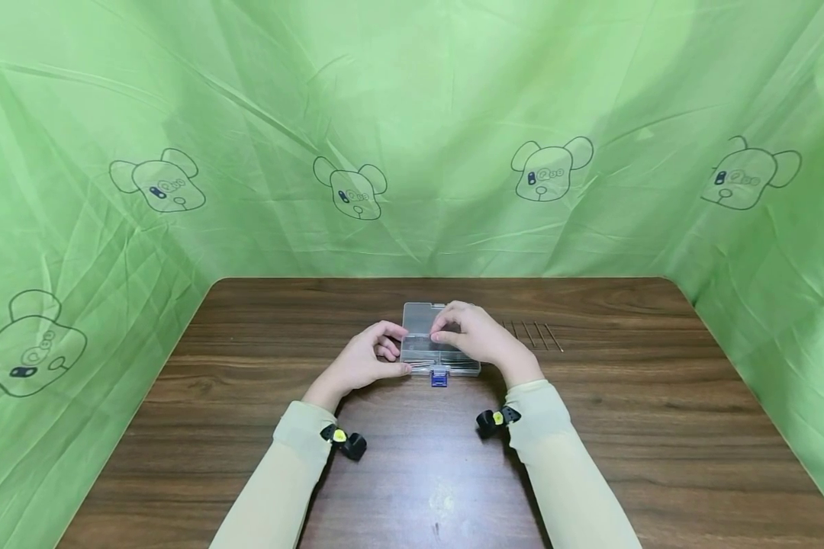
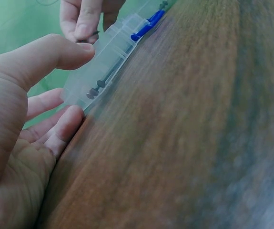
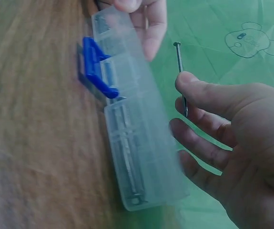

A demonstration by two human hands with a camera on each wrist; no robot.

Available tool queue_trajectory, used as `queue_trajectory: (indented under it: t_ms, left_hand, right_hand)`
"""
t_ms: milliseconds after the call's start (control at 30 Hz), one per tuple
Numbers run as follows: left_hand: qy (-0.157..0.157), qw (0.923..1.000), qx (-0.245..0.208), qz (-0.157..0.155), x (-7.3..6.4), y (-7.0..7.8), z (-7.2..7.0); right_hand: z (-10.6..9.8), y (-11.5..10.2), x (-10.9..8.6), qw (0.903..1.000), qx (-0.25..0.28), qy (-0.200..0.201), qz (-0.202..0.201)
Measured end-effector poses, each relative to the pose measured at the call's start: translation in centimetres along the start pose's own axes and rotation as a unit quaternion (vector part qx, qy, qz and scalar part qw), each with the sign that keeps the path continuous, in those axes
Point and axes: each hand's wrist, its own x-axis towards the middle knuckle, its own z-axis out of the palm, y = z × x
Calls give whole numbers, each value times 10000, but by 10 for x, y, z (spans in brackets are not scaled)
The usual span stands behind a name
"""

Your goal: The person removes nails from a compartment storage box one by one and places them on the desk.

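Note:
A clear plastic compartment box [image 1: 419, 345] stands in front of me with its lid [image 1: 417, 316] raised at the back. On its front edge is a blue latch [image 1: 439, 378]. Nails [image 2: 101, 83] lie in the front compartments. My left hand [image 1: 360, 357] holds the box's left end, thumb at the near corner and fingers along the side. Over the box, my right hand [image 1: 474, 335] pinches a single nail [image 3: 178, 56] between thumb and forefinger, head up and point down in the right wrist view. Its other fingers are bent loosely.
Several nails [image 1: 549, 337] lie in a row on the wooden table [image 1: 625, 412], right of the box and partly behind my right hand. Green cloth [image 1: 439, 114] with printed bear heads hangs around the table's back and sides. Each wrist carries a black strap camera [image 1: 498, 419].

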Motion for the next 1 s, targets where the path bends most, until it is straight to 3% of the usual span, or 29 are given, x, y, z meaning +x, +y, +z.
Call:
queue_trajectory:
  t_ms: [167,533,1000]
  left_hand:
    - [-24,10000,-39,-11,0,0,0]
    - [34,10000,-46,-20,-2,3,0]
    - [15,10000,18,-52,-3,3,-1]
  right_hand:
    - [-7,-1,-3,9998,44,186,98]
    - [-21,-1,-10,9984,229,169,495]
    - [-33,6,-19,9978,309,452,372]
